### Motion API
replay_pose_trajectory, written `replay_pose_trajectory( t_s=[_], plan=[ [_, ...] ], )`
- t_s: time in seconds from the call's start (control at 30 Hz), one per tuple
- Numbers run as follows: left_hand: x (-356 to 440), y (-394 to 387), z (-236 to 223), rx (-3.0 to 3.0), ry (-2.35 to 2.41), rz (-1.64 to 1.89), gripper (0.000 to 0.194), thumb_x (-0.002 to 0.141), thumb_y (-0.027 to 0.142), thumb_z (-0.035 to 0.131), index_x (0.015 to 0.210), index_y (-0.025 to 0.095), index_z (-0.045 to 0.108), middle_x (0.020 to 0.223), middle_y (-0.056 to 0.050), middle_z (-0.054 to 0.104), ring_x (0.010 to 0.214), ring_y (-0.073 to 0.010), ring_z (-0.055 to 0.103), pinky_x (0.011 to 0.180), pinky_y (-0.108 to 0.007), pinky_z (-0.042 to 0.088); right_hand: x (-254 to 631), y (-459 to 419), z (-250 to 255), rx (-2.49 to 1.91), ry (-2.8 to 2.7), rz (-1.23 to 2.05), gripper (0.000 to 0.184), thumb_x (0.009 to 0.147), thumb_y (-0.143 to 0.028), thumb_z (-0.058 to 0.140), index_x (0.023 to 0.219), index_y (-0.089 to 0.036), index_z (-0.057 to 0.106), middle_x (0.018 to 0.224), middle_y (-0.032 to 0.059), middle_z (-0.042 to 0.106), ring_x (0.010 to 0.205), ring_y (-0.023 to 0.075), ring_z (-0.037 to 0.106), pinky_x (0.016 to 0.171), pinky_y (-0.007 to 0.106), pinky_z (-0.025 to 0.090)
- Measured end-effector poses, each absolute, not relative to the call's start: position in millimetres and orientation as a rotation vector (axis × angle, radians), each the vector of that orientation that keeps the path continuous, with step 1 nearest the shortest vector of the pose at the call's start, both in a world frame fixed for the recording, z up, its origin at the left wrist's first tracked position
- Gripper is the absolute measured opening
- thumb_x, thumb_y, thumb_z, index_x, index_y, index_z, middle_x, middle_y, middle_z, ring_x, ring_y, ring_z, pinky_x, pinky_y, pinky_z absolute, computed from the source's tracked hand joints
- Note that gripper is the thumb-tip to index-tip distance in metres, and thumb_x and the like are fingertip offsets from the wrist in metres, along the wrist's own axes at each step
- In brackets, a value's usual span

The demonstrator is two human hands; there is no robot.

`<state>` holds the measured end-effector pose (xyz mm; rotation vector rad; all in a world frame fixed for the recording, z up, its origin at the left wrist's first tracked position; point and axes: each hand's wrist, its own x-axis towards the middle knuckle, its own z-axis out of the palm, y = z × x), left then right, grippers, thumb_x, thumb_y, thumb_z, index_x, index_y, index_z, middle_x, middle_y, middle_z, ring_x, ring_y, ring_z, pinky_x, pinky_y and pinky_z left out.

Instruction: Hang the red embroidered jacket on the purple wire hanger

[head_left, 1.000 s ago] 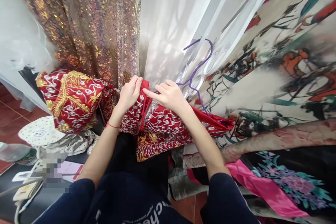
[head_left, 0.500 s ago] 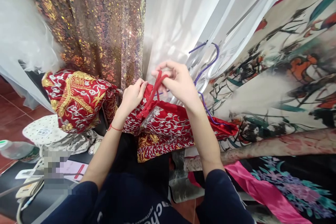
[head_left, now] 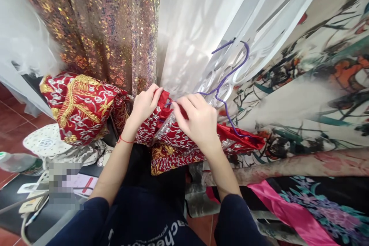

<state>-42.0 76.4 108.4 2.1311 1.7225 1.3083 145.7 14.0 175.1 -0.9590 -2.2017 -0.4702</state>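
Hung at the back: one white cloth [head_left: 184,27], one sequin cloth [head_left: 100,27] to the left and one bird-and-branch print [head_left: 288,100] to the right. Lower right, one black flowered cloth [head_left: 325,215] with one pink band [head_left: 276,203]. Lower left, one black bench [head_left: 11,221].

Just in front of the body, across the middle: one red garment [head_left: 184,138], with silver and gold stitching. Long axis sideways, sloping down toward the right; narrow tip pointing right. At the left, one stitched red bundle [head_left: 80,113]; cannot tell whether part of the same piece or a second.

On the bench, one dotted white cloth [head_left: 37,134].

Two hands, both at the collar. Left hand [head_left: 146,103]: fingers drawn together, thumb against them, pinching the collar edge. Right hand [head_left: 197,119]: half curled, thumb toward the collar; cannot tell whether gripping anything.

One purple hanger [head_left: 217,90], partly inside the garment, hook upward, hook end pointing left.

One clear bottle [head_left: 20,162] by the bench. One thin red bracelet [head_left: 126,140] on the left wrist.
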Motion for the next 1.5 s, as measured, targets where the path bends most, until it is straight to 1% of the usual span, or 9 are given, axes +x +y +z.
replay_pose_trajectory(
  t_s=[0.13,0.27,0.43,0.57,0.73,0.87,0.97,1.27,1.5],
  plan=[
    [-40.2,77.6,108.0,2.100,1.709,1.356,0.028,0.103,0.042,0.041,0.089,0.023,0.057,0.066,0.000,0.060,0.060,-0.0169,0.059,0.059,-0.027,0.035,165.8,-0.5,161.2,-1.280,-2.152,-0.756,0.025,0.101,-0.032,0.050,0.087,-0.016,0.063,0.073,0.0078,0.063,0.068,0.0205,0.053,0.058,0.032,0.033],
    [-39.8,79.0,110.2,2.068,1.667,1.406,0.029,0.102,0.042,0.043,0.090,0.023,0.062,0.066,0.001,0.060,0.060,-0.0156,0.058,0.061,-0.027,0.035,169.2,7.6,160.7,-1.265,-2.325,-0.720,0.021,0.097,-0.010,0.047,0.084,-0.017,0.063,0.069,0.0040,0.062,0.062,0.0175,0.053,0.057,0.033,0.030],
    [-45.1,79.9,117.8,2.067,1.563,1.448,0.033,0.102,0.044,0.042,0.091,0.024,0.067,0.075,-0.001,0.066,0.068,-0.0155,0.061,0.066,-0.027,0.038,151.7,27.2,161.2,-1.203,-2.259,-0.720,0.027,0.099,-0.008,0.041,0.096,-0.016,0.066,0.084,0.0097,0.069,0.084,0.0225,0.059,0.069,0.034,0.038],
    [-50.0,81.1,122.6,2.089,1.569,1.433,0.038,0.103,0.047,0.041,0.081,0.023,0.060,0.066,0.000,0.057,0.063,-0.0147,0.054,0.063,-0.028,0.036,147.7,41.3,159.4,-1.003,-2.251,-0.714,0.032,0.100,-0.007,0.037,0.102,-0.019,0.066,0.112,0.0128,0.068,0.110,0.0263,0.056,0.092,0.043,0.040],
    [-53.6,84.0,126.2,2.117,1.449,1.374,0.043,0.102,0.052,0.040,0.074,0.022,0.053,0.062,0.001,0.049,0.058,-0.0127,0.047,0.062,-0.029,0.037,159.0,61.5,159.8,-0.888,-2.399,-0.605,0.031,0.102,-0.011,0.036,0.104,-0.020,0.065,0.092,0.0077,0.066,0.094,0.0233,0.053,0.094,0.044,0.040],
    [-66.2,81.5,131.5,2.118,1.094,1.248,0.037,0.090,0.057,0.062,0.094,0.020,0.064,0.081,-0.001,0.066,0.073,-0.0138,0.060,0.069,-0.028,0.049,163.6,68.9,157.9,-0.880,-2.393,-0.728,0.029,0.103,-0.014,0.036,0.104,-0.018,0.065,0.086,0.0063,0.063,0.087,0.0225,0.049,0.084,0.039,0.039],
    [-75.6,82.0,136.0,2.092,0.976,1.200,0.038,0.082,0.053,0.074,0.094,0.018,0.066,0.080,-0.002,0.068,0.070,-0.0134,0.063,0.065,-0.027,0.051,162.9,69.3,156.7,-0.862,-2.381,-0.774,0.030,0.104,-0.014,0.034,0.105,-0.017,0.064,0.085,0.0057,0.062,0.085,0.0219,0.047,0.081,0.038,0.037],
    [-50.8,100.4,137.4,2.250,1.223,1.563,0.027,0.102,0.042,0.047,0.103,0.019,0.061,0.078,-0.002,0.063,0.069,-0.0111,0.060,0.066,-0.024,0.049,158.1,75.0,157.1,-0.884,-2.361,-0.804,0.032,0.103,-0.011,0.033,0.108,-0.018,0.064,0.083,0.0056,0.061,0.083,0.0217,0.045,0.079,0.038,0.036],
    [-43.7,96.6,131.0,2.392,1.284,1.431,0.054,0.107,0.051,0.022,0.130,0.018,0.058,0.086,-0.005,0.071,0.071,-0.0147,0.066,0.067,-0.027,0.046,154.0,76.7,151.6,-0.929,-2.319,-0.811,0.032,0.104,-0.012,0.033,0.110,-0.016,0.065,0.085,0.0064,0.062,0.084,0.0216,0.046,0.080,0.039,0.036]
  ],
)
